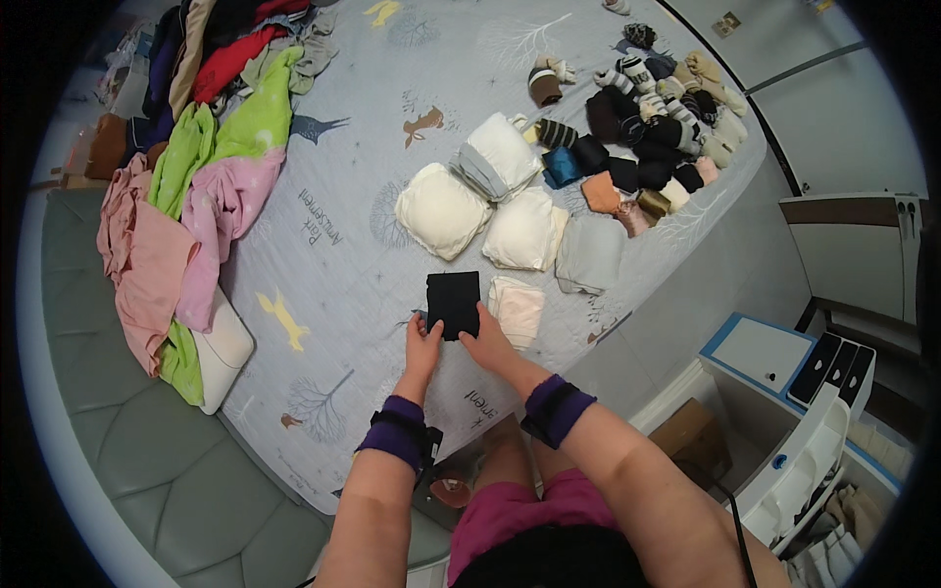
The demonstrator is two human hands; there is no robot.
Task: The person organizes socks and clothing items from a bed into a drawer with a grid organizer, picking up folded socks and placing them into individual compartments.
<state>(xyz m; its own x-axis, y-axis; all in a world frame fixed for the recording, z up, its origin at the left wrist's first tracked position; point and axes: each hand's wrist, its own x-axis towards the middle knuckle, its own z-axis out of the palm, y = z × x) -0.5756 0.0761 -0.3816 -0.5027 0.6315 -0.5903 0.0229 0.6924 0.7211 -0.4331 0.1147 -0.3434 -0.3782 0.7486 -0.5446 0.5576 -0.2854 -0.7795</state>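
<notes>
Both my hands hold a folded black cloth [453,301] by its near edge, above the patterned bed sheet [345,294]. My left hand [423,345] grips its left corner and my right hand [488,342] its right corner, thumbs on top. Just right of it lies a folded pale pink cloth [517,312]. Beyond it sit a folded light grey cloth [590,253] and several folded white padded garments [443,211]. Farther right is a cluster of rolled socks and small folded pieces, among them a blue one [562,167] and an orange one [601,192].
A heap of loose clothes, with a pink garment [147,257] and a green one [257,110], covers the left side by a white pillow [223,353] and the grey-green padded headboard [147,441]. Past the bed's right edge stands a cabinet with an open white drawer [794,470].
</notes>
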